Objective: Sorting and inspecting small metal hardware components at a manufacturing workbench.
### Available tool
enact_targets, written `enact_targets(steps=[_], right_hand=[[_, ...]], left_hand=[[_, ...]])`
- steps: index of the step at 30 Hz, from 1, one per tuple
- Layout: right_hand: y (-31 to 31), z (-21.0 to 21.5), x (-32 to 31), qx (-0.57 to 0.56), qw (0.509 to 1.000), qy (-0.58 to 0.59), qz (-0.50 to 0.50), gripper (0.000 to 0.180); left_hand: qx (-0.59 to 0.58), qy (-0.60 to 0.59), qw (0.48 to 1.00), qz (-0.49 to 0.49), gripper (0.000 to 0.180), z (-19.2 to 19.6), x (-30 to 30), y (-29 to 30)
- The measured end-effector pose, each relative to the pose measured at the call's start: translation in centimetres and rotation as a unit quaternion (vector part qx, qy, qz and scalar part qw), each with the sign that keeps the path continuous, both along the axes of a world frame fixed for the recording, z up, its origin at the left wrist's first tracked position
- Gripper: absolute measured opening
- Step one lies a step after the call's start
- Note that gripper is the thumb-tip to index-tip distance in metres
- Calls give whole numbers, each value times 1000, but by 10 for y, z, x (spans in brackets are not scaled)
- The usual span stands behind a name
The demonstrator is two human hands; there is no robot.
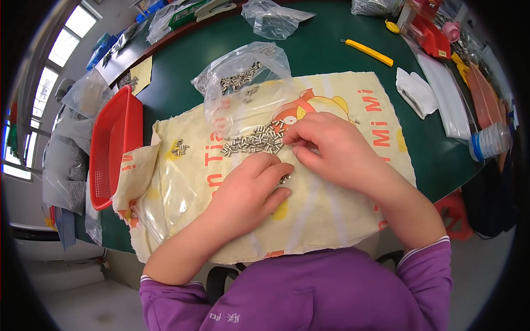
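Note:
A pile of small silvery metal cylinders (pixel 256 140) lies on a yellow printed cloth (pixel 326 204). My right hand (pixel 331 142) is at the pile's right edge, thumb and fingertips drawn together in a pinch; whatever is between them is hidden. Just below the pile, my left hand (pixel 248 190) is curled with its palm turned inward. A few shiny metal pieces (pixel 284 179) show between its thumb and forefinger. A smaller group of cylinders (pixel 180 148) sits apart on the left of the cloth. Beyond the pile, a clear plastic bag (pixel 248 83) holds more of them.
At the left stands a red plastic basket (pixel 115 146), with filled clear bags (pixel 66 160) beside it. On the green table (pixel 331 55) lie a yellow cutter knife (pixel 368 52), a white folded cloth (pixel 415 92) and a crumpled bag (pixel 273 19). A clear plastic jar (pixel 490 142) is at the right edge.

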State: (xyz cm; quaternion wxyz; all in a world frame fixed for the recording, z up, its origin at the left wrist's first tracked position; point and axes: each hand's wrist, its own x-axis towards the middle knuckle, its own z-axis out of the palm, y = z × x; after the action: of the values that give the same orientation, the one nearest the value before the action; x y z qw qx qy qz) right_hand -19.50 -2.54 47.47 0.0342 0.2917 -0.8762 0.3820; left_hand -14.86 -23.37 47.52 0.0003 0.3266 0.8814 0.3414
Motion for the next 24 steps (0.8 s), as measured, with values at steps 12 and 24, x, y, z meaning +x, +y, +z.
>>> enact_targets(steps=[12, 24], right_hand=[[2, -6, -3, -9, 999, 31, 14, 11], [5, -3, -2, -15, 999, 41, -1, 9]], left_hand=[[-69, 113, 991, -7, 20, -4, 1, 5], [527, -520, 670, 51, 18, -9, -23, -30]])
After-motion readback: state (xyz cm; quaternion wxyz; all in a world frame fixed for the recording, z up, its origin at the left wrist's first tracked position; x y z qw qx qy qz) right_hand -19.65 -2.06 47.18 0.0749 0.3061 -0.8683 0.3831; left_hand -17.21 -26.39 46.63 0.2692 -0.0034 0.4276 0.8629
